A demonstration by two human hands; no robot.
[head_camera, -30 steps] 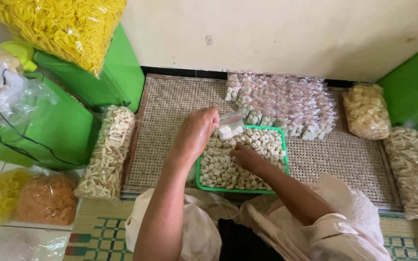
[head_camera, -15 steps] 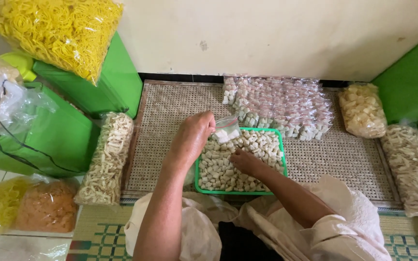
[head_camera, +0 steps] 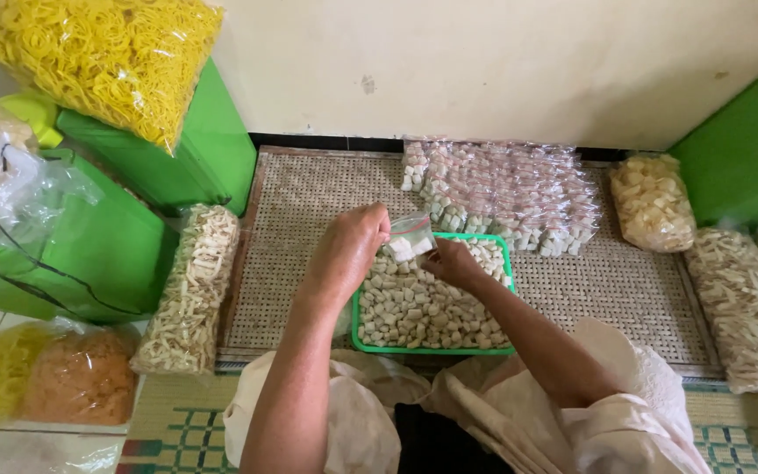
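**Small Bag Held Over a Green Tray of Pale Snack Pieces**

Woven matting covers the floor against a cream wall, and at its near edge sits a green tray filled with pale, short snack pieces. Above the tray's far rim, the left hand and the right hand meet around a small clear plastic bag that already holds a few of the pale pieces. The left hand's fingers are curled and pressed together on the bag's left side, pinching it. The right hand's fingers close on the bag's lower right edge, though exactly how they sit is hard to make out from this angle.

Beyond the tray, against the wall, lies a row of small filled packets, packed close and overlapping. To the tray's left, a long clear bag of stick-shaped crackers lies along the mat's edge, and farther left stand green containers with a large bag of yellow noodle-like snacks resting on top. Nearer than those, an orange bagged snack sits on the floor. To the tray's right lie a bag of pale chips and another long bag of crackers, with a green box behind them. Pale cloth covers the person's lap just below the tray.
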